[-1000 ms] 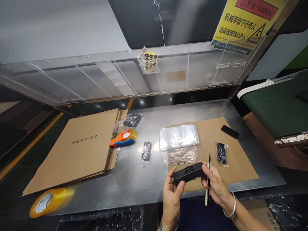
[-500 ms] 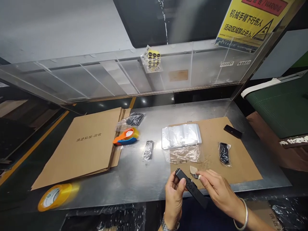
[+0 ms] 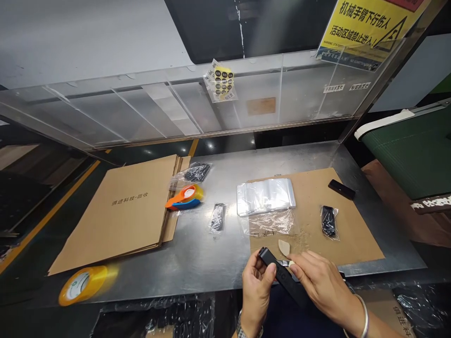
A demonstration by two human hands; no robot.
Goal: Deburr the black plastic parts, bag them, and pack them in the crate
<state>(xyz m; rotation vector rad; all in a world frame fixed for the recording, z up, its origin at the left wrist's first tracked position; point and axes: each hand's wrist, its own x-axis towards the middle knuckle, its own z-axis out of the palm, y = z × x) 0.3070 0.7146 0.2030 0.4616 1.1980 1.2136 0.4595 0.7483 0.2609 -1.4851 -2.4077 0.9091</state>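
Note:
My left hand (image 3: 259,284) is closed around a long black plastic case (image 3: 287,281) with raised lettering on its side, tilted down to the right. My right hand (image 3: 319,279) pinches a small tool with a flat metal tip (image 3: 283,263), which is against or very close to the case's upper edge. A dark end (image 3: 342,275) sticks out behind that hand, perhaps the tool's handle. Something whitish covers the thumb tip or sits at it. Just beyond the fingers, a beige flat piece (image 3: 283,247) is on the cardboard sheet (image 3: 347,234).
Clear plastic bags (image 3: 266,197) lie on the cardboard, with a bagged black part (image 3: 329,220) and a bare black piece (image 3: 341,189) to the right. Leftward are another bagged part (image 3: 217,217), a tape dispenser (image 3: 185,198), stacked cardboard (image 3: 116,220) and a tape roll (image 3: 79,285).
My right hand has moved left and slightly down, bringing the metal tip to the black case's edge. The case has turned a little, so its lettering shows less. The view has shifted slightly.

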